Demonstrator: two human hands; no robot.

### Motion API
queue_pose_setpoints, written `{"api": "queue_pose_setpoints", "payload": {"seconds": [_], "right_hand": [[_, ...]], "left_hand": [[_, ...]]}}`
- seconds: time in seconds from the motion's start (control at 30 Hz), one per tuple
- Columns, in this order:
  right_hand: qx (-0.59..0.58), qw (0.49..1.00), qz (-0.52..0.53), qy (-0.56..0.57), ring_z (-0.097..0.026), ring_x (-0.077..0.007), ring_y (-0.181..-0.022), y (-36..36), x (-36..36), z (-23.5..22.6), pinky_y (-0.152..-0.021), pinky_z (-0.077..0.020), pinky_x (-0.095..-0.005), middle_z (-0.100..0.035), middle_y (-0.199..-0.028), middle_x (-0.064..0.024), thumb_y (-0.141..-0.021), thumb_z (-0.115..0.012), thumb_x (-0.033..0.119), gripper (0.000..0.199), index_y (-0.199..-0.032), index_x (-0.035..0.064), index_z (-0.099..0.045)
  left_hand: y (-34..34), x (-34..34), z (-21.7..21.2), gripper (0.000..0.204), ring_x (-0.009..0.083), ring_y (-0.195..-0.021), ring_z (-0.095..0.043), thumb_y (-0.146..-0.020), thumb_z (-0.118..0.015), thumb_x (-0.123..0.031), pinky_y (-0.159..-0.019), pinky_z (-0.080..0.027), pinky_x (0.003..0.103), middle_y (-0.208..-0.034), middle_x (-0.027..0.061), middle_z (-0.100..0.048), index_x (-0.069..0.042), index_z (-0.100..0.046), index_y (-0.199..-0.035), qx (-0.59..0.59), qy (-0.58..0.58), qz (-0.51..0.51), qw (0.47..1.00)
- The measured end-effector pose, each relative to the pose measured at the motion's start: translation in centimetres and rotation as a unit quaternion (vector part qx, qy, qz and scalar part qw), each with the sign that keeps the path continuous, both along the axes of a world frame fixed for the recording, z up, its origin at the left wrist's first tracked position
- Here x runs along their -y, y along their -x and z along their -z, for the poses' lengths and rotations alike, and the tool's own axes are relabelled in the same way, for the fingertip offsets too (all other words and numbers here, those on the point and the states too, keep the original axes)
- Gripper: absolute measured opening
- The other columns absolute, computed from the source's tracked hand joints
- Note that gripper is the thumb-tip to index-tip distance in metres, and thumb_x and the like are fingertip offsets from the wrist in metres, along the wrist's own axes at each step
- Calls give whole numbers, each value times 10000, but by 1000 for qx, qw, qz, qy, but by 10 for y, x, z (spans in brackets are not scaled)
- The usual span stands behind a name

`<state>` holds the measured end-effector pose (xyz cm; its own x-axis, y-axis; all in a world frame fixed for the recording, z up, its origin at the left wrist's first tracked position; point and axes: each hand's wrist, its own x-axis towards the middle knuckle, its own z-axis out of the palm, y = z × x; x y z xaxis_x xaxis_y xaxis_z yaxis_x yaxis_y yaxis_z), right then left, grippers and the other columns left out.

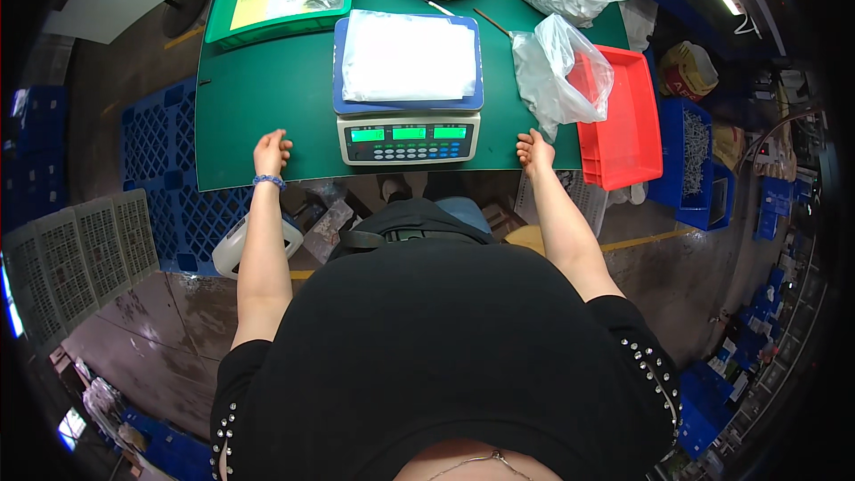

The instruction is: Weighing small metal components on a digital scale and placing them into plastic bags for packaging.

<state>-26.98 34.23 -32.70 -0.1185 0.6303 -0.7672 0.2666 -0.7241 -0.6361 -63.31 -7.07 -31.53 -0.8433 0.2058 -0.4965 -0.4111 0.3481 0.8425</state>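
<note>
I watched through the head camera as the green table [267, 89] filled the upper view. A red bin [619, 147] sat at its right side, and a green tray [285, 27] holding papers stood at the far left. Between them was the digital scale [408, 135], near the front edge, with a stack of clear plastic bags [410, 58] flat on its platform. A crumpled clear bag [557, 71] lay to the scale's right, overlapping the bin's edge. My left hand [272, 153] was left of the scale, my right hand [535, 151] right of it, near that bag's lower tip; both had fingers half bent and loosely apart, grasping nothing. I couldn't tell whether either touched the tabletop. A blue bracelet [269, 182] circled the left wrist.
</note>
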Motion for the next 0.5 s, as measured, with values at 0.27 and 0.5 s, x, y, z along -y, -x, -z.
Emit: {"api": "queue_pose_setpoints", "payload": {"seconds": [0.27, 0.5], "right_hand": [[6, 1000, -6, -2, -495, -106, -408, 1, 0, 1, -350, -351, -195, -586, -584, -24, -899, -500, 326, 321, -808, 45, -627], [-2, 1000, -3, -2, -492, -104, -407, 0, 0, 1, -345, -349, -193, -582, -586, -29, -900, -499, 328, 324, -824, 36, -621]], "left_hand": [[-18, 10, 21, 173, 100, -452, -559, -879, -546, -213, -393, -381, 217, -638, 64, -638, -49, -596, -902, -23, -10, -64, 998], [-21, 7, 14, 160, 114, -449, -570, -878, -548, -196, -382, -390, 217, -627, 77, -639, -42, -589, -883, -39, -5, -58, 998]]}}
